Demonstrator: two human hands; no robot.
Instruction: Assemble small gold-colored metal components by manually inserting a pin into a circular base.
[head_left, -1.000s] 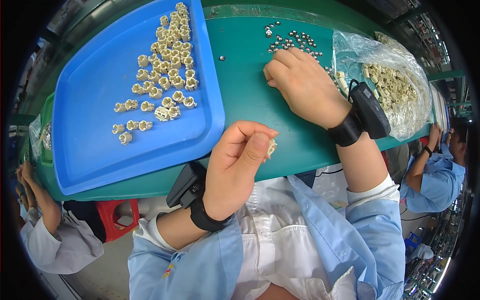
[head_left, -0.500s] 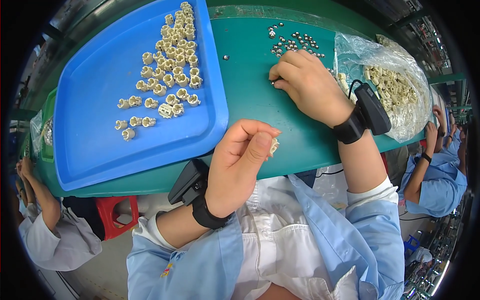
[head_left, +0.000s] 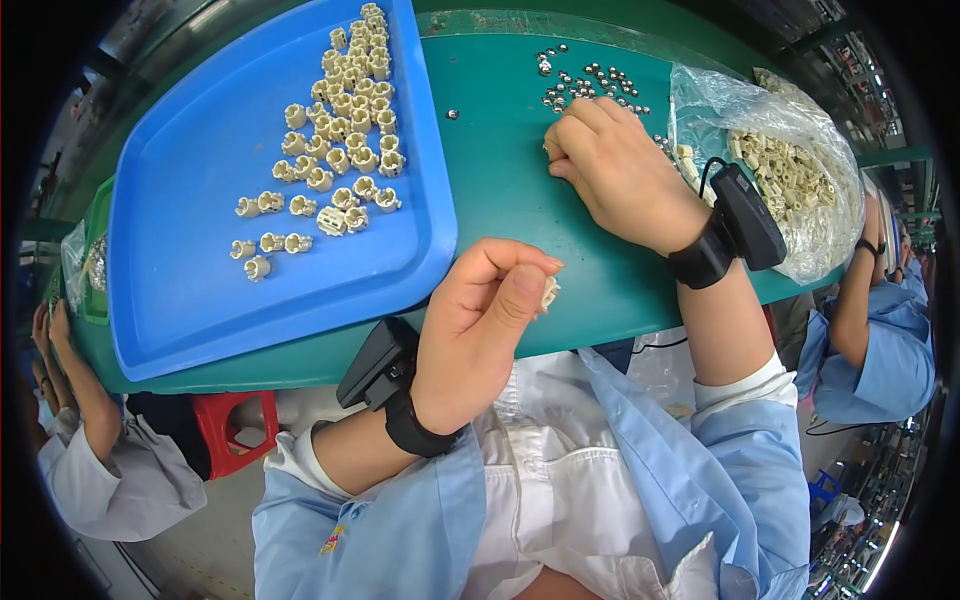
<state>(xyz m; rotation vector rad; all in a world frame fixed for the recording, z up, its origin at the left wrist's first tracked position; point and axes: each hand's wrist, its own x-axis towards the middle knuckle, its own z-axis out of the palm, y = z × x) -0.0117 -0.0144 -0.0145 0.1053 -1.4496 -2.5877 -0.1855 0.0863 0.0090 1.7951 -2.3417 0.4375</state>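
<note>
My left hand [head_left: 480, 335] pinches one cream plastic piece [head_left: 548, 293] between thumb and fingers, over table's near edge. My right hand [head_left: 615, 170] curled, fingertips down on green table [head_left: 500, 190] among roughly twenty small metal beads [head_left: 590, 85]; whether it grips any, cannot tell. One blue tray [head_left: 200, 260] left, about forty cream pieces [head_left: 345, 150]. One clear bag [head_left: 790, 180] right, more pieces.

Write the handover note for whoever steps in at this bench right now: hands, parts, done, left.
Left hand: raised near the table edge, pinching one small cream plastic part in a fingertip grip.
Right hand: palm down on the green table, fingertips at the scatter of small metal balls; whether it holds one cannot be seen.
Done: several dozen cream parts lie in the blue tray, mostly its upper middle.
Left: the clear bag on the right holds many more cream parts.
</note>
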